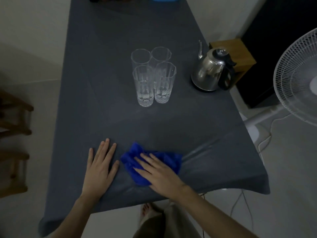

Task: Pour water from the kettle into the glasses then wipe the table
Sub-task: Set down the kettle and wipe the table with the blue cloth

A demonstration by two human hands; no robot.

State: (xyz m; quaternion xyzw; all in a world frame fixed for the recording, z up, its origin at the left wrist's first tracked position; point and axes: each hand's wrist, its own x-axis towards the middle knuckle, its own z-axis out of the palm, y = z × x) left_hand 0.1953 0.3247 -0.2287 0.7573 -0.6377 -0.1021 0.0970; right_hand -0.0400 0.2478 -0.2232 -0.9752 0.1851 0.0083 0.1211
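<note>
Several tall clear glasses (152,76) stand clustered in the middle of the dark grey table (106,48); water shows in the near ones. A steel kettle (211,70) with a black handle sits upright near the right edge, its spout pointing away. A crumpled blue cloth (132,156) lies near the table's front edge. My right hand (159,174) lies flat on top of the cloth, fingers spread, pressing it to the table. My left hand (100,167) rests flat on the bare table just left of the cloth, fingers apart and holding nothing.
A white standing fan (298,78) and its cable are at the right, close to the table corner. A wooden box (240,50) sits behind the kettle. Wooden furniture (15,117) stands at the left. Small items line the table's far end.
</note>
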